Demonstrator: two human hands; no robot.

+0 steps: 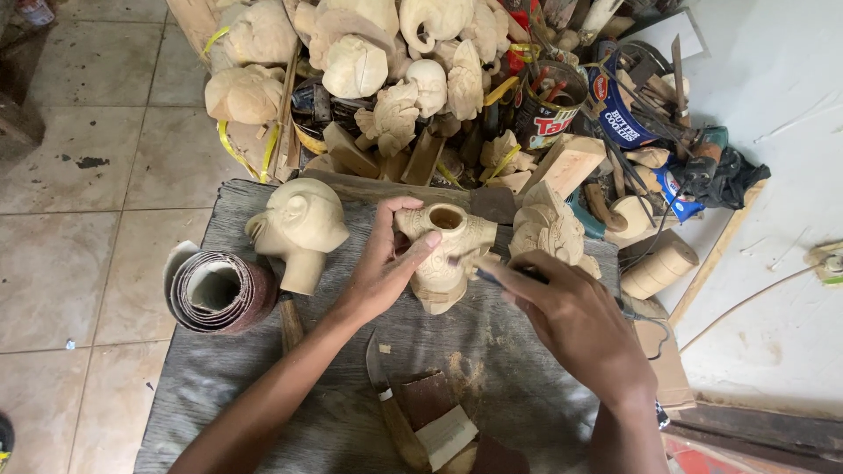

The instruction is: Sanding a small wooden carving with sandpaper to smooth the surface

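- Nearest the camera, a knife (391,412) with a wooden handle is laid on the grey worktop (228,386), its blade pointing away, beside small blocks of wood (439,421) and a scatter of sawdust.
- The right hand (571,320) is closed around a thin dark tool (514,274), whose tip is set against the side of a pale wood carving (443,254).
- The carving (hollow at the top, with a round opening) is held in the middle of the worktop by the left hand (382,263), the fingers wrapped behind it and the thumb pressed on its front.
- A slip is judged the main risk: the thumb lies close to the tool tip, so if too much force is put on the tool it could skid off the rounded wood and cut the thumb, or gouge the fine detail.
- A second risk is judged from the hold itself: the carving is steadied by one hand only, so it could be twisted or tipped under the tool.
- To the left, a carved head (299,230) is stood upright, and a roll of sandpaper (218,291) is laid at the worktop's edge, partly hanging off it (a nudge could send it to the tiled floor (79,246)).
- Farther off, a heap of unfinished carvings (369,61) is piled with tins (549,105), offcuts and tools.
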